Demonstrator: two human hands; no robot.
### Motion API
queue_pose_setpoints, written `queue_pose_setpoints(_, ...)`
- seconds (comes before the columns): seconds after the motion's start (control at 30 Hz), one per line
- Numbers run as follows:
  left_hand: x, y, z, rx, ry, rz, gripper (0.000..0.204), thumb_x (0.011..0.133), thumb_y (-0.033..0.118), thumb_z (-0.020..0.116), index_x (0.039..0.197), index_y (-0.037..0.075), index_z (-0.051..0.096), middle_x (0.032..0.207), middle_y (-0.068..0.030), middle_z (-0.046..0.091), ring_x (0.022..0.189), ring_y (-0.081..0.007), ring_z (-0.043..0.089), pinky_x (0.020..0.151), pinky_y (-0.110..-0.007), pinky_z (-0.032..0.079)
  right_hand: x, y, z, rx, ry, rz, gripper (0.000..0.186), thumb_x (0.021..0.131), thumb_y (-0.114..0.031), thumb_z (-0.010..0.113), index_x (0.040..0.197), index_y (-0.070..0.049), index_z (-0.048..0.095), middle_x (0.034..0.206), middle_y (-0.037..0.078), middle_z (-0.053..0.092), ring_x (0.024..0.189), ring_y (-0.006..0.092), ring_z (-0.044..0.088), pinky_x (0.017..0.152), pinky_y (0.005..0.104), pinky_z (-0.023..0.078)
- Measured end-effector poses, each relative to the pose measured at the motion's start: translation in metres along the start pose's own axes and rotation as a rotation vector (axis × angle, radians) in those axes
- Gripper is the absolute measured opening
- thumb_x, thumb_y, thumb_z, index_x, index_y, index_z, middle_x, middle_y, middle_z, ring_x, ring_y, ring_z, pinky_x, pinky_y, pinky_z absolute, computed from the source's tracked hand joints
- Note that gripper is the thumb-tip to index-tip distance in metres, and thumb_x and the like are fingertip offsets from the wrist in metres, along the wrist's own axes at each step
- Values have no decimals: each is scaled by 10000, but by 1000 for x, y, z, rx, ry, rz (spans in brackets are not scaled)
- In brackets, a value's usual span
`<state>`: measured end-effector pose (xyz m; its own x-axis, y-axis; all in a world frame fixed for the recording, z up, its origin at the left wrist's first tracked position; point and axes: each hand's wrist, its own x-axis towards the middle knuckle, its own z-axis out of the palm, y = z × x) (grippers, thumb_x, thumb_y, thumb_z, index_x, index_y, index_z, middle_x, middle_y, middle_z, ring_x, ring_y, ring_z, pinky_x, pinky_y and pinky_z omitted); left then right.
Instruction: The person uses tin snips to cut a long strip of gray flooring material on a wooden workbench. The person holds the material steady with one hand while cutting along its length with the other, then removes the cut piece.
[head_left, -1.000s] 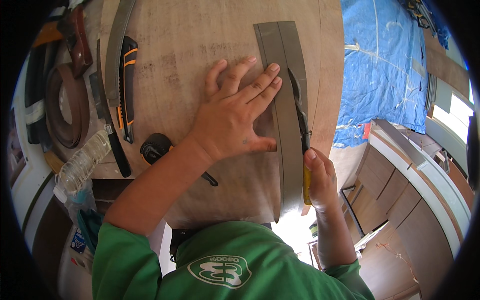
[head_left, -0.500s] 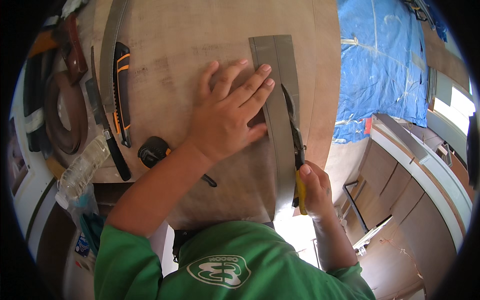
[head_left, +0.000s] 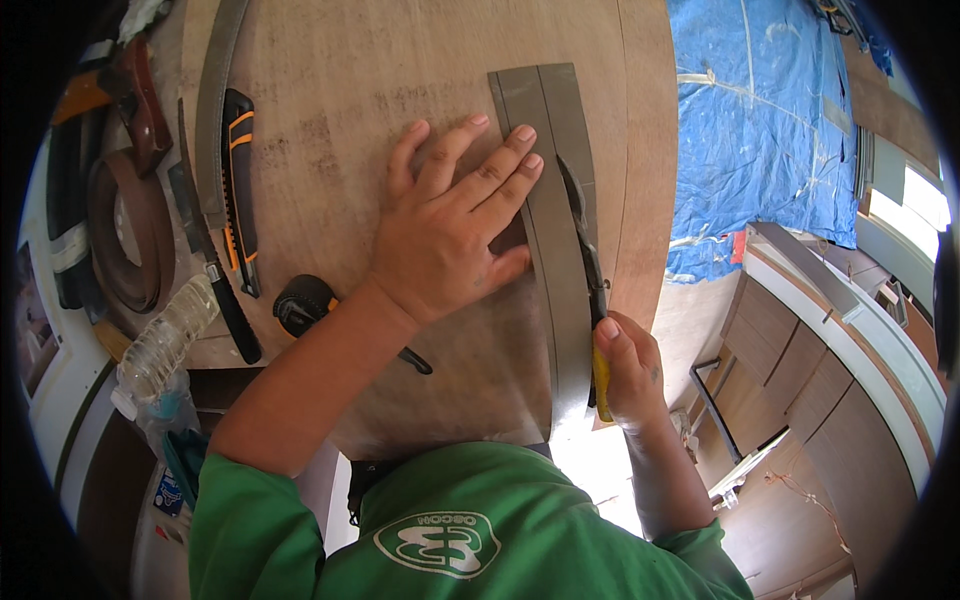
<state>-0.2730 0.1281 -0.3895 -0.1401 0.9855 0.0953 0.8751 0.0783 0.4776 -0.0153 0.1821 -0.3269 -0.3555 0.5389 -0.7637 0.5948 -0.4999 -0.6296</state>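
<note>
Cutting along a grey strip on the wooden surface.

I see my left hand [head_left: 450, 235] pressed flat, fingers spread, its fingertips on the grey strip [head_left: 548, 230], which lies lengthwise on the brown wooden surface [head_left: 340, 90]. My right hand [head_left: 625, 365] has its grip clamped on a yellow-handled knife [head_left: 590, 290], blade against the strip's right edge. An orange-and-black utility knife [head_left: 238, 190] and a plastic bottle [head_left: 165, 340] lie well apart to the left.

The left hand [head_left: 445, 235] is pressed flat with fingers [head_left: 500, 165] spread, while the right hand [head_left: 625, 365] is clenched into a fist.
</note>
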Motion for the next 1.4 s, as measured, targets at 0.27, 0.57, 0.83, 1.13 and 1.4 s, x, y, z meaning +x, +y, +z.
queue_pose_setpoints(0.27, -1, 0, 0, -8, 0, 1, 766, 743, 405, 864, 1454, 191, 678, 1614, 28, 572, 1516, -289, 415, 1289, -552, 188, 3, -1, 4, 60, 11, 16, 459, 1101, -410, 547, 926, 4, 641, 796, 28, 573, 776, 128, 511, 698, 316, 424)
queue_pose_setpoints(0.57, 0, -1, 1, -3, 23, -6, 749, 698, 432, 911, 1388, 203, 727, 1577, 54, 597, 1495, -250, 431, 1285, -573, 215, 4, -2, 1, -12, -1, 16, 453, 1097, -418, 556, 936, -3, 640, 795, 20, 569, 780, 124, 504, 704, 307, 416)
queue_pose_setpoints(0.83, 0, -1, 2, -2, 34, 2, 723, 719, 431, 900, 1380, 192, 729, 1576, 50, 593, 1496, -265, 426, 1280, -582, 217, 7, -17, 8, 128, -6, 69, 457, 1107, -420, 551, 936, -7, 646, 831, 11, 586, 819, 110, 509, 737, 294, 427)
queue_pose_setpoints(1.13, -1, -2, 0, 33, 10, 12, 675, 867, 568, 728, 1424, 187, 699, 1596, 38, 591, 1505, -275, 425, 1295, -546, 176, 7, -11, 4, 85, -18, 26, 444, 1108, -418, 552, 938, -17, 638, 847, 2, 579, 818, 104, 495, 730, 289, 411)
queue_pose_setpoints(1.4, -1, -3, 0, 27, 12, 17, 673, 888, 596, 699, 1419, 182, 704, 1589, 33, 598, 1504, -280, 428, 1295, -547, 176, 11, -15, 5, 89, -7, 32, 447, 1111, -420, 552, 925, -21, 633, 833, -12, 559, 803, 92, 474, 713, 285, 398)
